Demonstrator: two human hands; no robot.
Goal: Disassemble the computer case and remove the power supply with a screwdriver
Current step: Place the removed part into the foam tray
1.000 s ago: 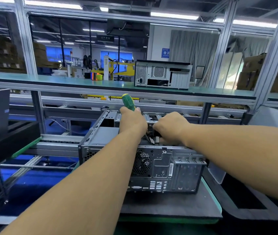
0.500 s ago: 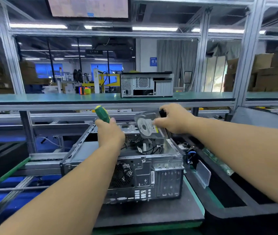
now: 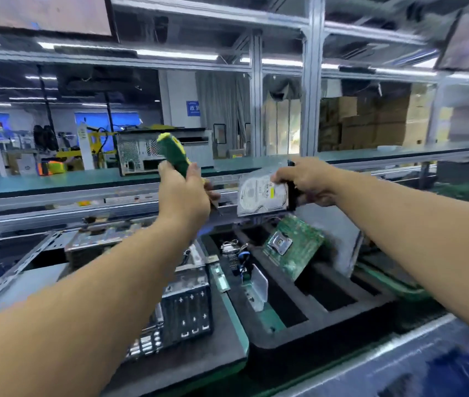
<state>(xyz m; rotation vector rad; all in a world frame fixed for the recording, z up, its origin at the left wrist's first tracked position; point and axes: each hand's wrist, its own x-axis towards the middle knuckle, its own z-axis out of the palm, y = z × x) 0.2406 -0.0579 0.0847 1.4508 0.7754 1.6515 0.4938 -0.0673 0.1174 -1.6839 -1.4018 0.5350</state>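
Observation:
My left hand (image 3: 183, 196) grips a green and yellow screwdriver (image 3: 173, 153), handle up, raised above the open computer case (image 3: 181, 308). My right hand (image 3: 307, 181) holds a silver hard drive (image 3: 259, 196) by its right end, in the air over the black foam tray (image 3: 327, 319). The case lies on a dark mat at lower left, its rear panel toward me; my left forearm hides much of it. The frame is blurred by motion.
A green circuit board (image 3: 293, 247) leans in a slot of the foam tray, with cables (image 3: 236, 253) and a small white part (image 3: 259, 285) beside it. A second computer case (image 3: 141, 153) stands on the green shelf (image 3: 55, 179) behind. Aluminium frame posts (image 3: 310, 81) rise ahead.
My right hand lifted the hard drive out of the case and carried it right, over the foam tray. My left hand rose with the screwdriver. The view swung right.

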